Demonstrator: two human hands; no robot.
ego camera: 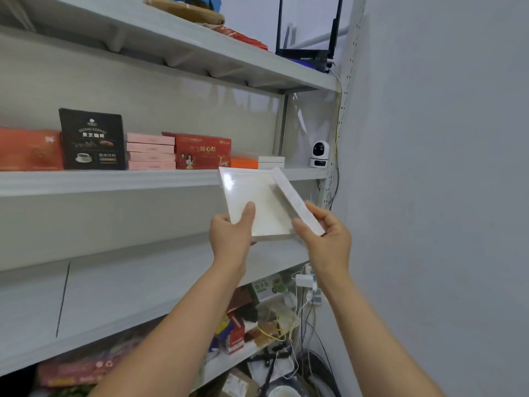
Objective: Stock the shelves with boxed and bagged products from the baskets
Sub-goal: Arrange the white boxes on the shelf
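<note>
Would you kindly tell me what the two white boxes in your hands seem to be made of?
The flat white box in the left hand looks like glossy coated card: glare near its top corner. The slim white box in the right hand looks like matte card, though blur leaves doubt.

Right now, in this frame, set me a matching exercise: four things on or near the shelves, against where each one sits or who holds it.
Things:
1. black coffee box
2. pink boxes
3. white camera
4. large flat white box

Places and states:
A. held by the left hand
B. far right end of the middle shelf
C. stacked, beside the red box
D. standing upright, left of a stack

Pairs: 1-D, 2-C, 3-B, 4-A.
</note>
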